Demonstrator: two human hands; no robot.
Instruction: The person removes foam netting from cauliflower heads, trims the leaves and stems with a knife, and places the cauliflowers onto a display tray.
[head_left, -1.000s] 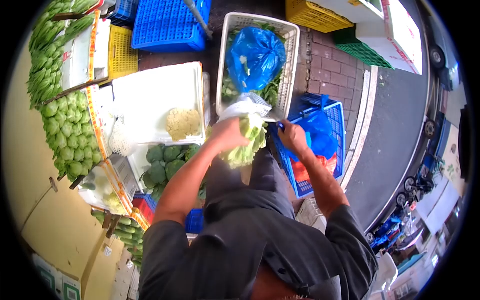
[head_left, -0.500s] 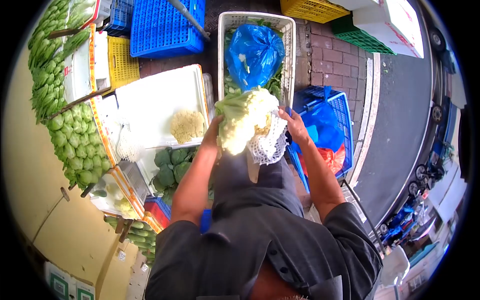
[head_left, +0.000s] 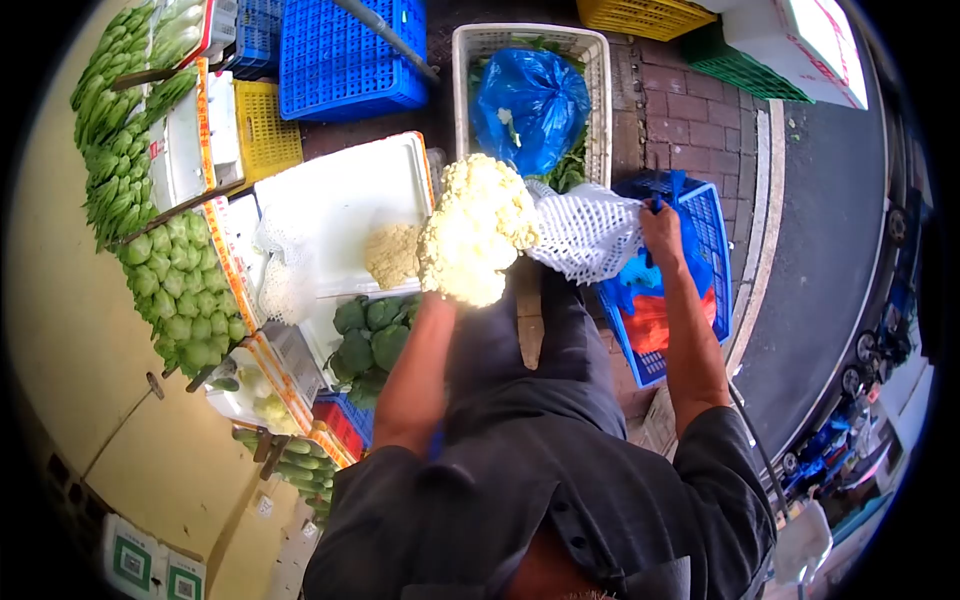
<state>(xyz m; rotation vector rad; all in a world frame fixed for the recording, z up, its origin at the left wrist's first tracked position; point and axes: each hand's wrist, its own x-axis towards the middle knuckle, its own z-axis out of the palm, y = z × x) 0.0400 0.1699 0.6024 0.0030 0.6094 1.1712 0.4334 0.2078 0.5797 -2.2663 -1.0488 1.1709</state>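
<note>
A large pale cauliflower (head_left: 478, 228) rests on my left hand (head_left: 436, 304), whose fingers are hidden beneath it. My right hand (head_left: 660, 236) is closed around a blue-handled knife (head_left: 656, 206) and also grips one end of a white foam net (head_left: 588, 230). The net stretches sideways, and its other end meets the right side of the cauliflower. Beyond lies a white crate (head_left: 461, 100) with leaves and a blue plastic bag (head_left: 530, 108). A second cauliflower (head_left: 391, 254) sits on a white foam box lid (head_left: 335, 180) at left.
Broccoli (head_left: 372, 345) is just left of my legs. A blue basket (head_left: 712, 240) with blue and red bags stands at right. Green vegetables (head_left: 180, 290) line the far left. Stacked blue crates (head_left: 350, 60) and a metal pole (head_left: 390, 38) are at the upper left.
The cauliflower has turned and shifted slightly left, its white head now uppermost. My right hand has moved right, drawing the net out from the cauliflower into a stretched band.
</note>
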